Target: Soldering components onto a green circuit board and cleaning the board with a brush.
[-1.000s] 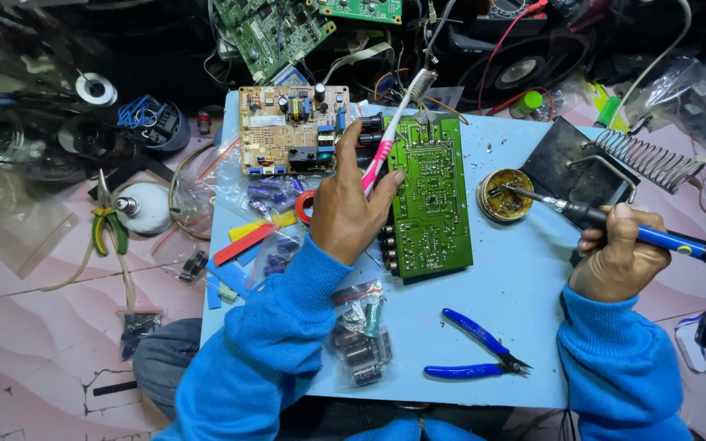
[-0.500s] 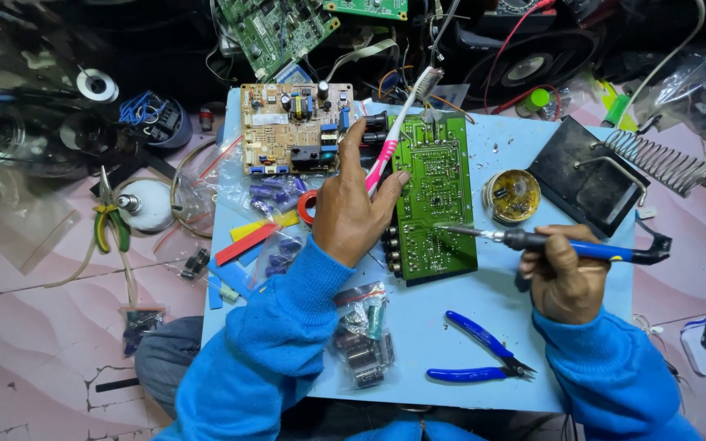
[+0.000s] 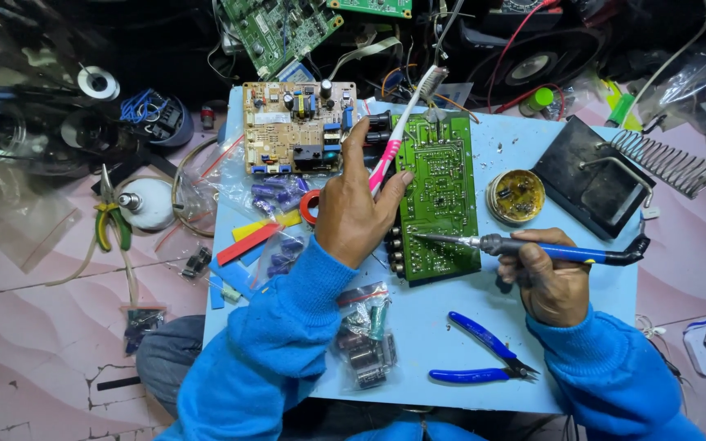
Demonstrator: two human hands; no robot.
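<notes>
1. Two hands of mine are busy over the light blue table (image 3: 582,359).
2. My left hand (image 3: 355,214) holds a pink and white toothbrush (image 3: 402,131). My fingers wrap around its handle, and its bristle end points to about 1 o'clock.
3. The side of my left hand rests on the left edge of the green circuit board (image 3: 439,192). That board lies flat near the middle of the table, with its shiny solder side up.
4. My right hand (image 3: 551,282) is closed tight around the blue handle of a soldering iron (image 3: 533,247). The iron lies almost flat and points to 9 o'clock.
5. The metal tip of the iron touches the green board near its lower part.
6. A round tin of yellow paste (image 3: 516,196) sits at 12 o'clock from my right hand, just beside the board.
7. A black stand with a wire coil (image 3: 614,175) is at 2 o'clock from my right hand.
8. Blue pliers (image 3: 484,355) lie at 7 o'clock from my right hand, near the table's front edge.
9. A tan circuit board (image 3: 296,126) sits at 11 o'clock from my left hand.
10. A small clear bag of parts (image 3: 365,343) lies under my left sleeve.
</notes>
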